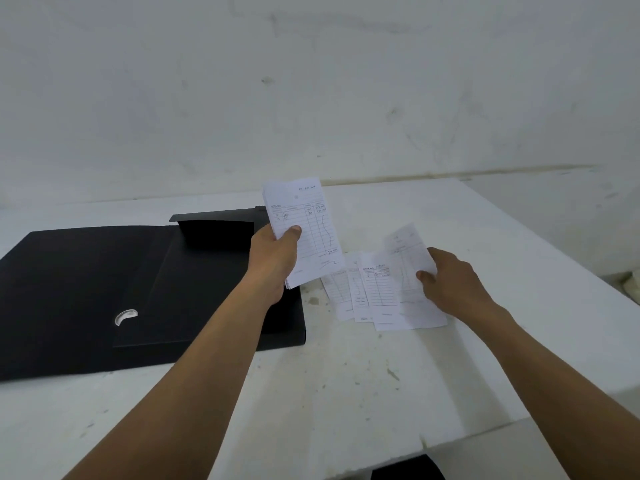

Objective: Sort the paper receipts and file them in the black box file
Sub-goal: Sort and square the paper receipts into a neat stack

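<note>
A black box file point(86, 271) lies open on the left of the white table, its lid spread toward the left and flaps raised at the back. My left hand point(277, 258) holds a small stack of white receipts point(304, 223) upright above the file's right edge, thumb on the front sheet. My right hand point(450, 278) pinches one receipt point(410, 258) by its right edge, lifted over a fanned row of several receipts point(367, 296) lying on the table just right of the file.
The white table point(363, 393) is stained and scuffed; its front edge runs diagonally at the lower right, its right edge near the far right. A rough white wall point(311, 98) stands close behind. Something dark point(405, 469) shows under the table's front edge.
</note>
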